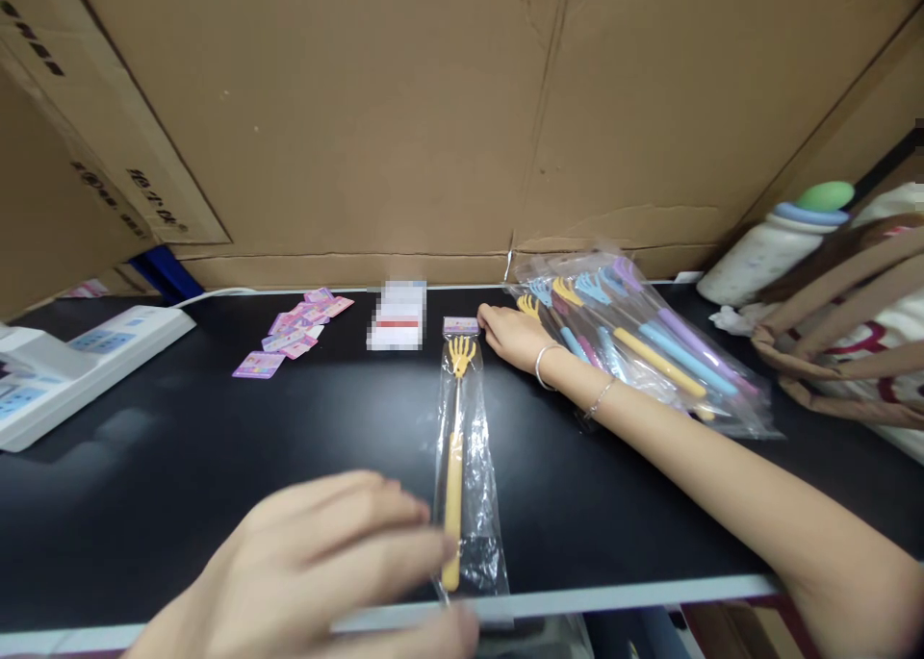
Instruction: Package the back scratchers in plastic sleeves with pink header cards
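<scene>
A bagged scratcher point(454, 476) lies on the table point(194, 467), a card point(460, 326) at its far end. The near, blurred left hand point(310, 563) has thumb and fingers apart; the right hand point(512, 337) is beside the card, its fingers' grip impossible to tell.

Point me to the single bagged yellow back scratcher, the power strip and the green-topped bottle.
Yellow back scratcher point(454, 476): head view, handle.
Power strip point(87, 372): head view, white casing.
Green-topped bottle point(755, 255): head view, white body.
</scene>
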`<state>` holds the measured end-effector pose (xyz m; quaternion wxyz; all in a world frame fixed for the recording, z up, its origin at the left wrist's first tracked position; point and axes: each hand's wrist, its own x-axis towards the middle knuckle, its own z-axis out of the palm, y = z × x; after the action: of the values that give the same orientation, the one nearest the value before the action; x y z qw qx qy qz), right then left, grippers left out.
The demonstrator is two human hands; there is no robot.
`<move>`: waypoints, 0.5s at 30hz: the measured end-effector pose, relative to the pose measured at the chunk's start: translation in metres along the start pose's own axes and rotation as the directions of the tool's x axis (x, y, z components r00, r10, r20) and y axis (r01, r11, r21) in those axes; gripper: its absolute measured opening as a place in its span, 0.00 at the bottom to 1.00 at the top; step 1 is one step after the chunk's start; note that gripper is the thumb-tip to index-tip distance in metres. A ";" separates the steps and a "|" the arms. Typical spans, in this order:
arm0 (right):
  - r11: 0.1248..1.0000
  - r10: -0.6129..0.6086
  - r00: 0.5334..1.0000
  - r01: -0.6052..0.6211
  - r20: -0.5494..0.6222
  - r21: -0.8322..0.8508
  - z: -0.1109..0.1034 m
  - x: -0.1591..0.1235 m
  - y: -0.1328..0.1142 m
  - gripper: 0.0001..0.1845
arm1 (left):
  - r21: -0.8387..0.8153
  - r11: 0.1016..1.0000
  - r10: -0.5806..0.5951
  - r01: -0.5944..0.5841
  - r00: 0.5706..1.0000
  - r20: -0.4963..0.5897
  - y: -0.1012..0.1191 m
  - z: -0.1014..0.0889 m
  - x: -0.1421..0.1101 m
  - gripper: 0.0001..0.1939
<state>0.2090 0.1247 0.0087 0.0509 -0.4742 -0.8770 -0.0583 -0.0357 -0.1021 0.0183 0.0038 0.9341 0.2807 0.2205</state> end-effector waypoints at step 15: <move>1.000 -0.002 1.000 0.002 0.001 -0.026 -0.005 -0.003 -0.006 0.11 | 0.300 0.814 -0.506 0.497 0.861 -0.050 -0.189 -0.033 0.017 0.23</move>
<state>0.2064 0.1180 0.0131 0.0440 -0.4740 -0.8767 -0.0696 -0.1354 0.0626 0.0303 -0.0770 0.8198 0.5470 0.1510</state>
